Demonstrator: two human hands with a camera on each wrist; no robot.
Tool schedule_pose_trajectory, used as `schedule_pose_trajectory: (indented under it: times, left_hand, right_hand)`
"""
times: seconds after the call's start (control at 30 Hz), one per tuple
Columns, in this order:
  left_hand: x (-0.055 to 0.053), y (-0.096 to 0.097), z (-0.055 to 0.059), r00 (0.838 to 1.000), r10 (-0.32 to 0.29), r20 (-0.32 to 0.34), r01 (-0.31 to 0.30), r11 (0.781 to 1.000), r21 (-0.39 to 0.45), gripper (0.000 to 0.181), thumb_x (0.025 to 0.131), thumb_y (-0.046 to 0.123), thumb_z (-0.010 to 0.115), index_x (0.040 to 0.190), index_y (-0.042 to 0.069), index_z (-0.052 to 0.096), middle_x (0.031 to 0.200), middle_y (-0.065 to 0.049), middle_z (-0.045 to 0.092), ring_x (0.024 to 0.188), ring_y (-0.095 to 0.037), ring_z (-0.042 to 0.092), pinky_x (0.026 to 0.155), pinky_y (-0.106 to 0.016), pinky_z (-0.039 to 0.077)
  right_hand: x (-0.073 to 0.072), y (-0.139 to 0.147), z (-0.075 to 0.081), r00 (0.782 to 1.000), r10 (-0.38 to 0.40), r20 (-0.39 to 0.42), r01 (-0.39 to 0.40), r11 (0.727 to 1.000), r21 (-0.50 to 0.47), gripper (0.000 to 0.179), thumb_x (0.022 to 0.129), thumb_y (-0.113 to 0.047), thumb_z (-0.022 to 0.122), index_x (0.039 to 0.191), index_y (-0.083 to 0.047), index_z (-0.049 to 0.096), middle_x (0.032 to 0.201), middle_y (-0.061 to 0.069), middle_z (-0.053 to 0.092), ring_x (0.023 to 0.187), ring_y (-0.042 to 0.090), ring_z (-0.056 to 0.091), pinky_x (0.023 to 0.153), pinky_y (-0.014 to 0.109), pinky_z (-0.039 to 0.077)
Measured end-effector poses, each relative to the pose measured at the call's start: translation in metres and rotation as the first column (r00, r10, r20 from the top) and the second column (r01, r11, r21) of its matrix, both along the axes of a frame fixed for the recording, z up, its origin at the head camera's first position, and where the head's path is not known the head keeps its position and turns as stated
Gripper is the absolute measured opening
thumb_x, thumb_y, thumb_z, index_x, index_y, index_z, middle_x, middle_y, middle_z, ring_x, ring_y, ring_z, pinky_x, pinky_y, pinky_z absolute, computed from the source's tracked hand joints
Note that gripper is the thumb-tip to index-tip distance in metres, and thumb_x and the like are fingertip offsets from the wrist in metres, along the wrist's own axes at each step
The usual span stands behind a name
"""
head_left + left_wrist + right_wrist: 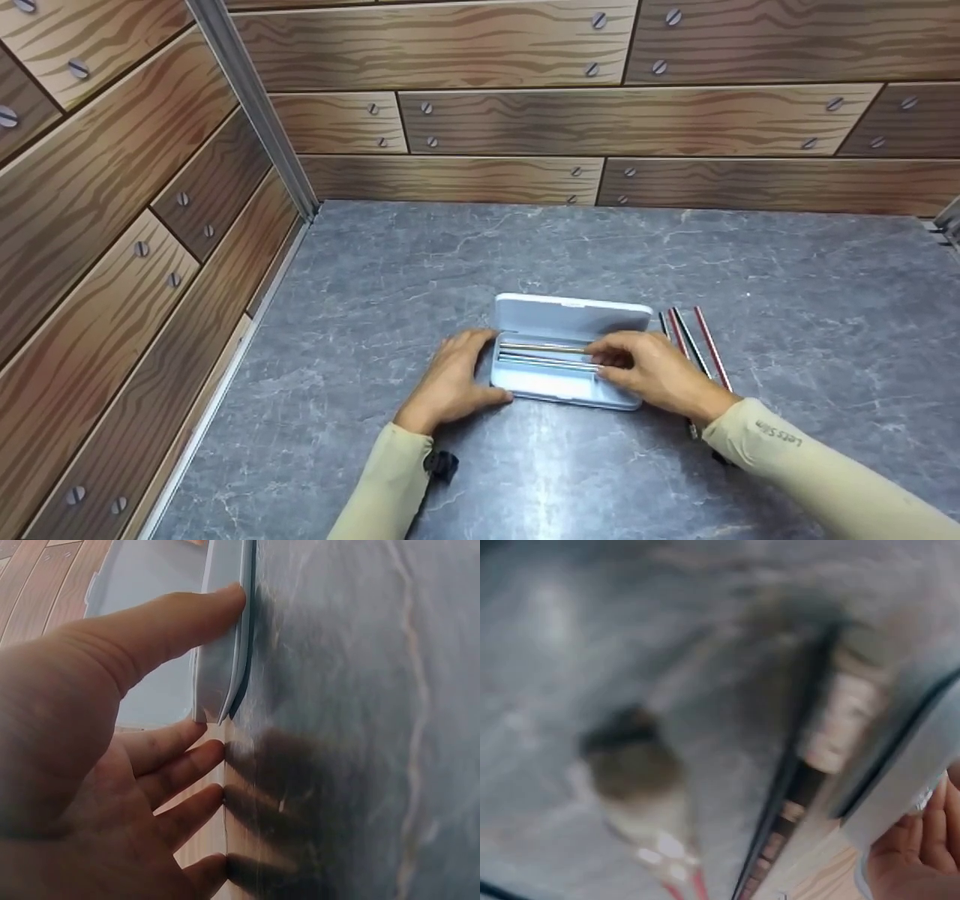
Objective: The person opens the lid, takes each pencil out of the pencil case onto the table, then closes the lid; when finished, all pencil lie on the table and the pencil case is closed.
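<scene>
1 pale blue box lies open on the grey table, with its lid up at the back. Inside the box are a gold stick and, just in front of it, thin silver sticks. The left hand is at the box's left end. Its thumb touches the front wall, and its fingers are spread apart. The right hand reaches over the box's right end, its bent fingers and thumb by the ends of the sticks inside. I cannot tell if they pinch any. To the right of the box lie at least 4 red and dark sticks, partly hidden by the right hand. Behind the box stands a wall with wood boards and screws.
</scene>
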State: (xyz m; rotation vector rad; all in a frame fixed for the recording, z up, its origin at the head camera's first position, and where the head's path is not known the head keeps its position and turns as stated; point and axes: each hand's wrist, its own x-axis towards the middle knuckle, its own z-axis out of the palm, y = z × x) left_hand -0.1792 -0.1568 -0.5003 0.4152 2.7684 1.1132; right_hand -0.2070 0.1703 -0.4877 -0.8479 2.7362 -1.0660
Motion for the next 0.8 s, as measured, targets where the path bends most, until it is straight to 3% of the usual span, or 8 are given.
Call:
schedule_pose_trajectory:
  times: [0.17,0.4,0.6,0.8]
  left_hand:
    - [-0.001,-0.001,-0.001,1.0,-0.004,-0.001,0.004,1.0,0.011,0.092,0.086,0.026,0.097,0.162,0.002,0.052,0.163,-0.02,0.057,0.16,-0.041,0.047,0.143,-0.063,0.023]
    - [-0.002,-0.002,-0.008,0.998,-0.011,-0.064,0.012,1.0,0.016,0.088,0.085,0.026,0.096,0.159,0.002,0.055,0.157,-0.02,0.062,0.154,-0.041,0.052,0.139,-0.064,0.03]
    - [0.0,0.0,-0.001,1.0,-0.004,-0.009,0.005,1.0,0.019,0.091,0.084,0.024,0.097,0.161,0.001,0.053,0.161,-0.021,0.059,0.159,-0.042,0.048,0.143,-0.063,0.023]
    - [-0.001,0.0,-0.005,0.999,-0.006,-0.046,0.006,1.0,0.005,0.089,0.085,0.026,0.097,0.159,0.001,0.054,0.159,-0.02,0.06,0.157,-0.041,0.051,0.142,-0.064,0.026]
  right_hand:
    - [-0.004,-0.001,0.005,0.997,0.035,0.075,-0.034,0.999,-0.01,0.022,0.097,-0.005,0.081,0.12,-0.004,0.083,0.103,0.004,0.082,0.09,0.003,0.069,0.081,0.022,0.061]
    - [-0.003,-0.001,0.002,0.998,0.041,0.041,-0.041,0.999,-0.017,0.017,0.098,-0.004,0.08,0.115,-0.005,0.083,0.104,0.004,0.084,0.091,0.003,0.071,0.081,0.022,0.062]
    - [0.0,-0.001,-0.002,0.995,-0.008,-0.099,0.009,1.0,0.012,0.017,0.098,-0.004,0.082,0.115,-0.009,0.084,0.109,0.004,0.085,0.098,0.018,0.079,0.089,0.034,0.068]
    - [-0.001,-0.002,-0.008,0.947,0.032,-0.319,-0.018,0.999,0.048,0.024,0.093,0.007,0.082,0.11,-0.008,0.084,0.106,0.004,0.084,0.099,0.025,0.08,0.091,0.046,0.069]
